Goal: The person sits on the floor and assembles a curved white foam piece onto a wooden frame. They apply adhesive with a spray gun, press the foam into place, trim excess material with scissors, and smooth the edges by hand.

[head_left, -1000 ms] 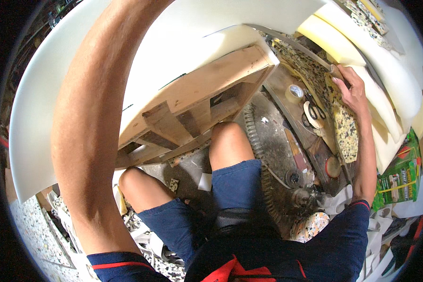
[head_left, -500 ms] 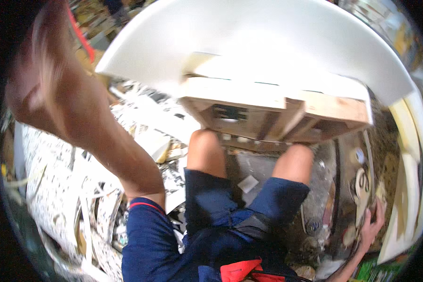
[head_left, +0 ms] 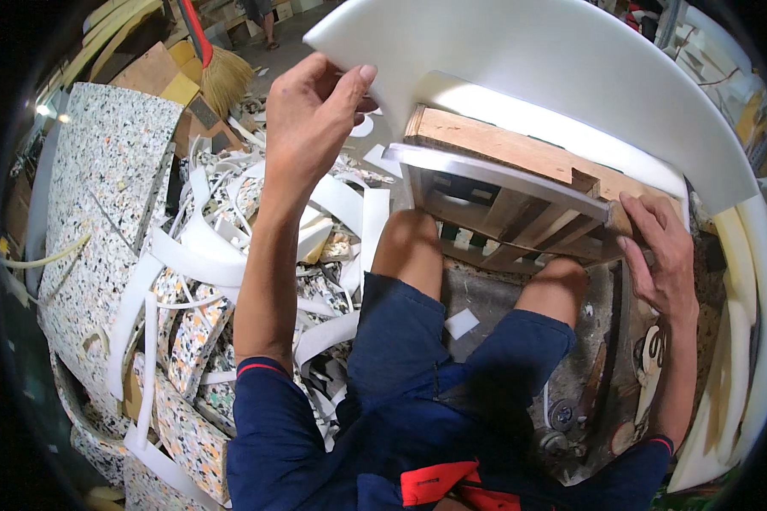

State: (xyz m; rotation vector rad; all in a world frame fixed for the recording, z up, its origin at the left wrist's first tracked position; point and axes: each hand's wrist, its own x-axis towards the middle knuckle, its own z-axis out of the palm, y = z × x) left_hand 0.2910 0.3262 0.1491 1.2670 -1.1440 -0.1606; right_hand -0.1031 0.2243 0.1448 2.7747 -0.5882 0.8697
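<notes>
My right hand (head_left: 660,247) is wrapped round the short wooden handle of a long knife (head_left: 494,177). Its straight, pale blade slants leftward across the near side of a wooden frame (head_left: 486,140). This box-like frame, with slats inside, stands just beyond my knees. A large curved white foam sheet (head_left: 520,51) rises behind it, with a thick white foam strip along the frame's far edge. My left hand (head_left: 315,111) is at the sheet's left corner, thumb and fingers closed on its edge; the fingertips are partly hidden.
Speckled foam slabs (head_left: 106,187) and white offcuts (head_left: 196,255) pile up on the left. A broom (head_left: 222,72) stands beyond them. Cream foam strips (head_left: 737,298) stand at the right, near scissors (head_left: 654,349) on the floor. Another person's leg (head_left: 270,30) shows far off.
My right hand has come up from the floor tools at lower right and now holds the long knife. My left hand has swung inward from the far left to the foam sheet's corner.
</notes>
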